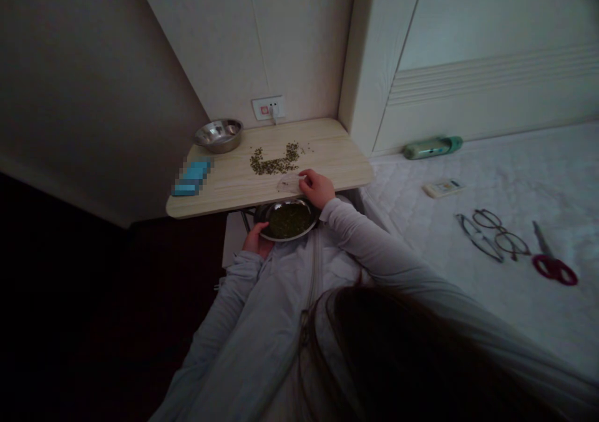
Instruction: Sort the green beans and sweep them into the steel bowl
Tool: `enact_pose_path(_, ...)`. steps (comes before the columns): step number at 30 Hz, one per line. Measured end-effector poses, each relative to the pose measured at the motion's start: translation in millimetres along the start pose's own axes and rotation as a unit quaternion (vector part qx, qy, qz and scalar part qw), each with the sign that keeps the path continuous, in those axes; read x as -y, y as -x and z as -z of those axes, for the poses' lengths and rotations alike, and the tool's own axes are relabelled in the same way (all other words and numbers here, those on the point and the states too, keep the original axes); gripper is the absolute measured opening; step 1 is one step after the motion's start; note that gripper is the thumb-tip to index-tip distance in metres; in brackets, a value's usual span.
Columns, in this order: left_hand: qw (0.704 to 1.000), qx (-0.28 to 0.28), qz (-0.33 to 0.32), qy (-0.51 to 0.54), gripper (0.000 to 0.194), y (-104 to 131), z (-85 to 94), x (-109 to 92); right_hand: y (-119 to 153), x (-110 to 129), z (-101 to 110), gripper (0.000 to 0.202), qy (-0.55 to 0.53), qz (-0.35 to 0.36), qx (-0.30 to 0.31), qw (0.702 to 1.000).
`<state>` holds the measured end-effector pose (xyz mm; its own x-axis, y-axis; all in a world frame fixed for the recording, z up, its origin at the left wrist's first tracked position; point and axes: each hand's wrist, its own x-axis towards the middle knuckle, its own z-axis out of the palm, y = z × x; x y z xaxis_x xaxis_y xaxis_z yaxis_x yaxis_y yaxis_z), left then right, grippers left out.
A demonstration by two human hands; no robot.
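Observation:
A shallow metal bowl holding dark green loose bits is just below the table's front edge, close to my lap. My left hand grips its left rim, thumb on top. At the table's front edge, my right hand pinches a thin, clear plastic piece, rounded in outline, lying low over the tabletop. Just behind it, small green-brown bits are spread on the wood in a rough U shape. The far side of my right fingers is hidden.
On the small wooden table stand another metal bowl and a blurred blue item. A wall socket holds a plug. On the white bed to the right lie a green bottle, a remote-like device, eyeglasses and red-handled scissors.

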<state>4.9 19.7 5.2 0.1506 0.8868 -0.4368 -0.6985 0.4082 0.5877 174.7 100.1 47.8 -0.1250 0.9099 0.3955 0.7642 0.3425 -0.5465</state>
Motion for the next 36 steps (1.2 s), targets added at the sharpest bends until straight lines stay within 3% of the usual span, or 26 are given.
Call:
enact_pose_path(6, 1.0, -0.022, 0.0, 0.011, 0.031, 1.3, -1.9, -0.4, -0.1, 0.8, 1.5, 0.031, 0.001, -0.001, 0.006, 1.0)
enact_pose_path(22, 1.0, -0.024, -0.003, 0.009, 0.023, -1.8, 1.4, 0.1, 0.3, 0.8, 0.5, 0.031, 0.008, -0.001, 0.003, 1.0)
enact_pose_path(36, 1.0, -0.012, -0.005, 0.015, 0.028, -2.7, 2.5, 0.0, 0.3, 1.9, 1.3, 0.031, 0.008, -0.001, 0.007, 1.0)
